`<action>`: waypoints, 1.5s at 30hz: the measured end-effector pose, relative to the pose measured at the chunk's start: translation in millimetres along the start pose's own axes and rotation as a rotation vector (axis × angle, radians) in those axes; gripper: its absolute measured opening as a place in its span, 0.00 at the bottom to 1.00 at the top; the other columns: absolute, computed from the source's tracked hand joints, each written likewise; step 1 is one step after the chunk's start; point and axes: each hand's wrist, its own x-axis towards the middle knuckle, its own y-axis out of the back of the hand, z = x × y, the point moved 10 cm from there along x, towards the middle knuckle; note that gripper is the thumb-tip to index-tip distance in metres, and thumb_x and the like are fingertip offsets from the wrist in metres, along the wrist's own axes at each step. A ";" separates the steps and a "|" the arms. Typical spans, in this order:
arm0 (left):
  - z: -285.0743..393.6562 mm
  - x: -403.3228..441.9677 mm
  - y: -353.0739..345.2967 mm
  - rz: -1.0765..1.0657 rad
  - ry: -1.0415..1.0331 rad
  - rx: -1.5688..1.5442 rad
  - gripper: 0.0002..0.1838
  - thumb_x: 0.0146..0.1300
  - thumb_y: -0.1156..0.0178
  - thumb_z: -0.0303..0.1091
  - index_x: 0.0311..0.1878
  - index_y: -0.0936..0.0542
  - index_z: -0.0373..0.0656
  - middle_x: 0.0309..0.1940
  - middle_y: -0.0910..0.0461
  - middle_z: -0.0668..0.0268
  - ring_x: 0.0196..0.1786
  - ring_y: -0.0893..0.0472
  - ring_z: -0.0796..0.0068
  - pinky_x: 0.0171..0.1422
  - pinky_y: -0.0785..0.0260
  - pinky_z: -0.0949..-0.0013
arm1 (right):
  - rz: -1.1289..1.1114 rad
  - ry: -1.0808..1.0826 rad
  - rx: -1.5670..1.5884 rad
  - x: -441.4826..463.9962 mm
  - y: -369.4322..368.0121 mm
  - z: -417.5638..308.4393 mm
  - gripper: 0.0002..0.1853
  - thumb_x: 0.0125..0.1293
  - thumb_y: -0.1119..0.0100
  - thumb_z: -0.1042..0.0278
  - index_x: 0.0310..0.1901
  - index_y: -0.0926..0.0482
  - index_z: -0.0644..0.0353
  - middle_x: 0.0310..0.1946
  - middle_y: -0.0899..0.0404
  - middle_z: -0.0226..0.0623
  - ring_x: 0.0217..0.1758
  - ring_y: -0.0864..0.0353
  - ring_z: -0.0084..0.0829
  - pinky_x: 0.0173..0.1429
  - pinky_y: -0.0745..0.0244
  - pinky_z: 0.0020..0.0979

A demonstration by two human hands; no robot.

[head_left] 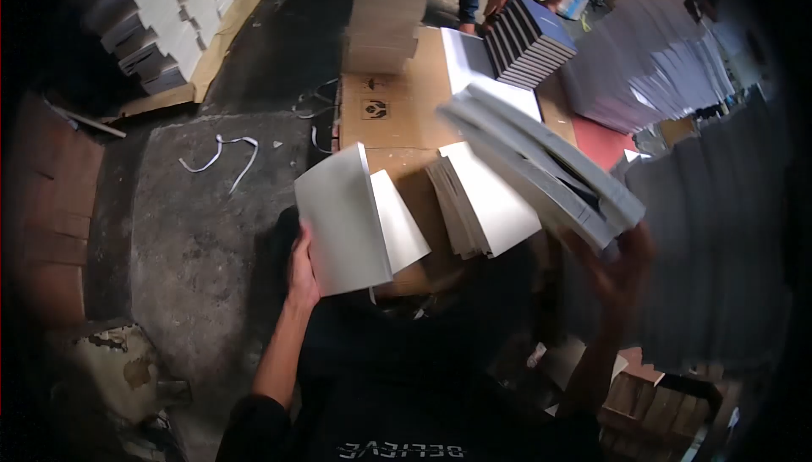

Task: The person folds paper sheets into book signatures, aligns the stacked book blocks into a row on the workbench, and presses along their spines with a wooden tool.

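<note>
My left hand (304, 267) grips the left edge of a white book block (342, 221), held upright and slightly tilted. Behind its right side shows another white sheet or block (399, 221). On the right, my right hand (622, 263) holds the lower end of two thick grey-white book blocks (541, 162), slanted and blurred, with a dark gap between them. Below them, a small pile of white book blocks (495, 204) lies on the cardboard (397, 136).
A tall white stack (385, 13) stands at the back of the cardboard. Another person's hands (499, 1) are by dark blue books (529, 43). Large paper stacks stand right (651, 56) and upper left (169, 13). White strapping (245, 153) lies on the floor.
</note>
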 end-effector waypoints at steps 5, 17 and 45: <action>8.8 8.6 -49.9 -0.258 0.011 -0.226 0.31 0.72 0.50 0.61 0.60 0.25 0.41 0.45 0.21 0.67 0.48 0.20 0.78 0.47 0.23 0.75 | 0.017 0.563 -0.194 -22.1 -77.0 94.9 0.14 0.63 0.37 0.75 0.50 0.25 0.64 0.58 0.22 0.53 0.62 0.21 0.48 0.67 0.27 0.41; -55.8 -34.4 -110.4 -0.453 0.549 -0.136 0.26 0.77 0.55 0.52 0.61 0.31 0.37 0.22 0.24 0.68 0.14 0.27 0.78 0.18 0.38 0.78 | -0.072 0.218 0.138 8.0 -95.0 16.6 0.32 0.58 0.33 0.75 0.66 0.31 0.66 0.67 0.30 0.50 0.72 0.32 0.46 0.74 0.37 0.44; -84.6 53.2 11.5 0.405 0.062 0.573 0.55 0.60 0.36 0.44 0.78 0.62 0.30 0.77 0.53 0.43 0.77 0.43 0.55 0.78 0.48 0.61 | -0.430 0.004 0.309 -33.0 -248.7 43.0 0.22 0.69 0.38 0.63 0.60 0.24 0.68 0.50 0.17 0.50 0.56 0.18 0.42 0.63 0.27 0.37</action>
